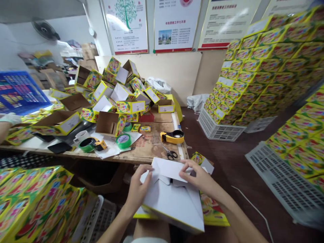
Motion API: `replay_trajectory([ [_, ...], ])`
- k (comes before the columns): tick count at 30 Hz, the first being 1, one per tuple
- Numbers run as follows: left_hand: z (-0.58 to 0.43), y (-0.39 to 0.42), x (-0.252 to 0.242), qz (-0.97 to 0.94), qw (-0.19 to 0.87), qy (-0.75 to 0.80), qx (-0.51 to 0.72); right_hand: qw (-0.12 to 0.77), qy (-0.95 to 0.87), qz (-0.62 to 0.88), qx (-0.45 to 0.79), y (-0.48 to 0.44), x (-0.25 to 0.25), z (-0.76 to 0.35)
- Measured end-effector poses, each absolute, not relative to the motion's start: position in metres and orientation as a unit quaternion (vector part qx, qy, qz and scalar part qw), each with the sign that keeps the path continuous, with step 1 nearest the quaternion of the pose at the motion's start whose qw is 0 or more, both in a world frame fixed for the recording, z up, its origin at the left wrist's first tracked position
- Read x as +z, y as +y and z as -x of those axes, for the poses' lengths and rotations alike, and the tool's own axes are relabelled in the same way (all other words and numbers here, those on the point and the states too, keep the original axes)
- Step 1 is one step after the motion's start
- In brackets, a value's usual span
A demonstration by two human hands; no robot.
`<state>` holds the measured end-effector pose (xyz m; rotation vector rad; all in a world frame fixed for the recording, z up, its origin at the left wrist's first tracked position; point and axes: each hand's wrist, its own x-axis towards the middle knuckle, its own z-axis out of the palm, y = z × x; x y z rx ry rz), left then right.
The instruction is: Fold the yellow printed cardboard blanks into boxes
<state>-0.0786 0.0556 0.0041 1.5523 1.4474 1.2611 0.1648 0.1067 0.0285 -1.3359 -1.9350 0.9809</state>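
A cardboard box [174,202] with white flaps and yellow edges rests across my lap, its flap side facing up. At the box's left edge, my left hand [139,185] curls around the corner with thumb and fingers on the white card. My right hand [198,175] pinches the right end of the raised white flap [168,168]. A small dark gap shows where the flaps meet in the middle. Beneath the box lies another yellow printed box [214,211], partly hidden.
On the workbench [149,148] are scissors [170,153], a yellow tape dispenser [173,136], green tape [124,141], a mug [81,136] and a heap of boxes [118,84]. Box stacks [263,67] stand right, others [32,202] left. A co-worker's gloved hand [10,118] shows far left.
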Motion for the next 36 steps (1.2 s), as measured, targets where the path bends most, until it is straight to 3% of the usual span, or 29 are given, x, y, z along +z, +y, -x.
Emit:
replay_trajectory([
  [6, 0.087, 0.057, -0.026, -0.445, 0.478, 0.574, 0.495, 0.189, -0.742, 0.566, 0.305, 0.102, 0.017, -0.162],
  [15, 0.084, 0.057, -0.025, -0.406, 0.539, 0.564, 0.475, 0.114, -0.765, 0.593, 0.226, 0.096, 0.024, -0.148],
  [22, 0.084, 0.056, -0.028, -0.38, 0.551, 0.56, 0.488, 0.13, -0.777, 0.609, 0.09, 0.086, 0.011, -0.138],
  [32, 0.076, 0.053, -0.029, -0.291, 0.606, 0.559, 0.486, 0.224, -0.773, 0.58, 0.126, 0.085, 0.003, -0.146],
  [36, 0.067, 0.051, -0.012, -0.214, 0.652, 0.539, 0.489, 0.319, -0.74, 0.573, 0.15, 0.093, -0.013, -0.149],
])
